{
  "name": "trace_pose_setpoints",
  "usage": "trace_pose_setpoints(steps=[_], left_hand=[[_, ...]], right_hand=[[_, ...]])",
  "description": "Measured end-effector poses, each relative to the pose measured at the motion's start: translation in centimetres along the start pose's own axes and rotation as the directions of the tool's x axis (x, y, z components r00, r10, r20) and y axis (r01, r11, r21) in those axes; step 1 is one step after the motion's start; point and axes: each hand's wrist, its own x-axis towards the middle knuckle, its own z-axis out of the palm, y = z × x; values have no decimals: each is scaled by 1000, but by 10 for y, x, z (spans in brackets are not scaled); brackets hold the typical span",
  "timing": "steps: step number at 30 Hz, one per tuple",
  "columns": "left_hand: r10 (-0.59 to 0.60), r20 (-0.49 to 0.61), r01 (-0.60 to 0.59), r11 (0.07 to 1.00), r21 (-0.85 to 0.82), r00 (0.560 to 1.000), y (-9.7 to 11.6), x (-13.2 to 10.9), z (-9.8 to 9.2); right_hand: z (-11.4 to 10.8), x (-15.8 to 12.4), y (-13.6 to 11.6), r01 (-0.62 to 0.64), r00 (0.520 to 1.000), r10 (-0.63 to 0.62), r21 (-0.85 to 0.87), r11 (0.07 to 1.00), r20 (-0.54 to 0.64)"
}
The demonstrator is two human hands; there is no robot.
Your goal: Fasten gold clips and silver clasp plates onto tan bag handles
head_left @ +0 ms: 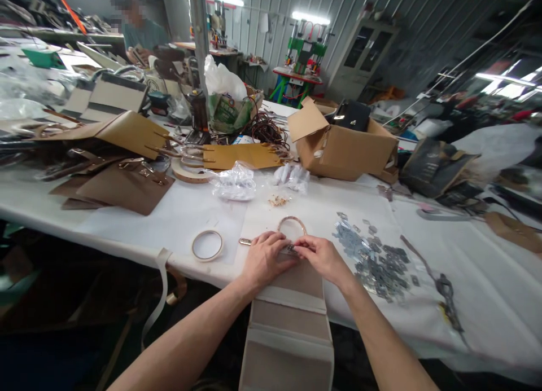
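A long beige-brown bag panel point(292, 319) with pale fold lines hangs over the table's front edge towards me. My left hand point(267, 256) lies flat across its top end, fingers stretched out. Right beside it, my right hand point(318, 254) pinches at a small metallic bit by the left fingertips; its kind is too small to make out. A round handle point(292, 219) arches out beyond my hands. Just left of my left hand lies a small gold-coloured metal piece point(244, 241). A heap of flat grey metal plates point(381, 261) is spread to the right of my right hand.
A roll of tape point(207, 245) lies to the left. Brown leather pieces point(122, 185), plastic bags point(235, 182), small gold parts point(279, 201) and a cardboard box point(349, 148) stand farther back. At right lies a dark tool with a cord point(445, 292). Another person point(144, 35) sits far left.
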Motion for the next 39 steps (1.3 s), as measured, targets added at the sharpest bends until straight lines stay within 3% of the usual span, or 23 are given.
trace_pose_setpoints(steps=[9,18,23,28,33,36,39], left_hand=[[-7,4,7,1000,-13,1000,-2,-1,0],[-14,-5,14,1000,-8,1000,1,-1,-1],[-9,-3,9,1000,24,1000,1,-1,0],[-21,1,21,998,55,1000,0,0,2],[-17,13,16,998,63,1000,-1,0,0],[-15,10,15,998,59,1000,-1,-1,-1],[-24,4,24,998,50,1000,-1,-1,-2]], right_hand=[[8,-1,5,51,993,-71,-197,979,-95],[18,-6,1,215,944,-303,-452,866,-133],[24,-8,13,260,915,-367,-451,854,-167],[37,-14,23,319,846,-465,-452,833,-260],[47,-22,29,355,802,-529,-490,796,-278],[46,-20,29,345,808,-515,-479,807,-285],[42,-13,26,302,844,-452,-439,846,-289]])
